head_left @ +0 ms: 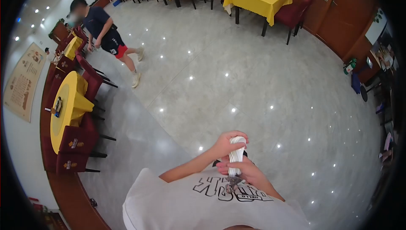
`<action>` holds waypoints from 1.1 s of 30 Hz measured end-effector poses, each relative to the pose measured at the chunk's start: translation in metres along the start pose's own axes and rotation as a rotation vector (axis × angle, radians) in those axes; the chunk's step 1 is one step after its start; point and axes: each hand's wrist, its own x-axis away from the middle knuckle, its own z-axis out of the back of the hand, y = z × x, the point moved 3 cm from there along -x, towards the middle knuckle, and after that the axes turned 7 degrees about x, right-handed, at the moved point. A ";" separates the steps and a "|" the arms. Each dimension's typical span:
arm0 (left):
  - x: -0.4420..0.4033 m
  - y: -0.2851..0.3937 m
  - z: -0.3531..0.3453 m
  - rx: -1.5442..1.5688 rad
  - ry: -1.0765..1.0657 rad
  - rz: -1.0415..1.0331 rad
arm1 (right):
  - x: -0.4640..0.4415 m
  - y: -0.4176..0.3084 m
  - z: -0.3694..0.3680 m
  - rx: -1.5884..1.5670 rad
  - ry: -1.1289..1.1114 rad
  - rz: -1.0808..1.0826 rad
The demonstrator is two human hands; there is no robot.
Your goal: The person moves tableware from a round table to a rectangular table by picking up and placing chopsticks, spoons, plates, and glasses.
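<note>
A stack of white spoons is held upright in front of my chest, over the light shirt. My left hand wraps round its upper end, with the thumb across the top spoon. Lower down, my right hand closes round the same stack from the right side. Below the right hand shows a dark, shiny bit that I cannot make out. Black parts show beside the hands, partly hidden by the fingers.
A person in dark clothes walks at the upper left. Round tables with yellow cloths and dark red chairs line the left wall. Another yellow-covered table stands at the back. Cluttered shelves are at the right edge.
</note>
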 end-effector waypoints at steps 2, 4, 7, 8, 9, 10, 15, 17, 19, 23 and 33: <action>-0.047 0.005 0.003 -0.040 0.047 -0.064 | -0.016 -0.052 0.029 0.025 -0.043 0.014; -0.088 0.027 0.008 0.031 0.119 -0.050 | -0.031 -0.099 0.051 0.058 -0.141 0.018; -0.135 0.047 0.019 -0.028 0.250 -0.057 | -0.058 -0.148 0.079 0.140 -0.223 -0.014; -0.148 0.053 0.023 -0.023 0.273 -0.061 | -0.069 -0.167 0.085 0.186 -0.273 0.010; -0.159 0.057 0.027 0.070 0.356 -0.088 | -0.073 -0.185 0.088 0.195 -0.281 -0.007; -0.172 0.060 0.030 0.166 0.433 -0.116 | -0.076 -0.202 0.088 0.200 -0.277 -0.067; -0.254 0.062 0.053 0.170 0.555 -0.137 | -0.120 -0.279 0.126 0.300 -0.307 -0.111; -0.306 0.070 0.064 0.153 0.535 -0.159 | -0.145 -0.315 0.155 0.295 -0.261 -0.113; -0.368 0.072 0.074 0.146 0.492 -0.150 | -0.164 -0.356 0.185 0.287 -0.206 -0.115; -0.491 0.107 0.076 0.074 0.263 -0.180 | -0.172 -0.460 0.222 0.234 0.003 -0.046; -0.730 0.164 0.066 -0.009 -0.043 -0.125 | -0.217 -0.633 0.326 0.040 0.220 0.239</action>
